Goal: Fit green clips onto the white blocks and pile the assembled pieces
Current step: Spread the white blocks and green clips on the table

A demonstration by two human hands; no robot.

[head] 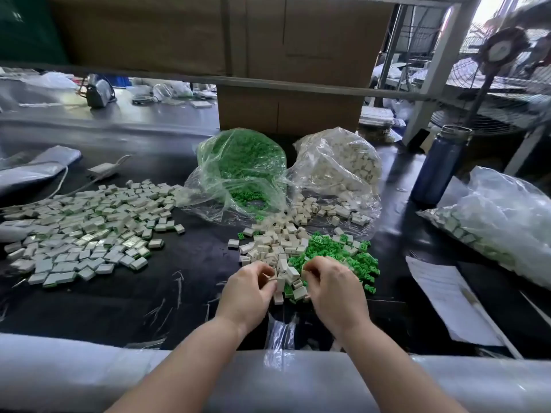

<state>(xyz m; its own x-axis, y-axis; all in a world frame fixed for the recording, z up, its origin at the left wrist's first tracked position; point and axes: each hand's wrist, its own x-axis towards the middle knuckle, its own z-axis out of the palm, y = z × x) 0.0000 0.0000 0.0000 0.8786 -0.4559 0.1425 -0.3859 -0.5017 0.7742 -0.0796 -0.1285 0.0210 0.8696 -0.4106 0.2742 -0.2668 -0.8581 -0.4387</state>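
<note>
At the near edge of the dark bench [190, 263], your two hands are working side by side over the loose parts. Your left hand [247, 293] is curling its fingers around a white block [280, 286] at the near end of the heap, though the fingers are hiding most of the piece, so its exact shape is hard to make out. Your right hand [334, 293] is curling its fingertips together too; whatever it is pinching is covered by the fingers, and I cannot tell what it is.

Just beyond your knuckles, loose white blocks [277, 242] and green clips [354, 257] are lying mixed, the clips toward the right. Toward the left edge, the assembled pieces [86, 228] are spreading in a wide, flat pile, partly glared over. Toward the far side, a clear bag of green clips [241, 165] is slumping beside a clear bag of white blocks [343, 162], both spilling toward you. At the right edge, another plastic bag [501, 222] is lying with its contents blurred by the film and its far end cut off, a sheet of paper [447, 296] resting just in front of it and a dark blue bottle [441, 165] standing behind.
</note>
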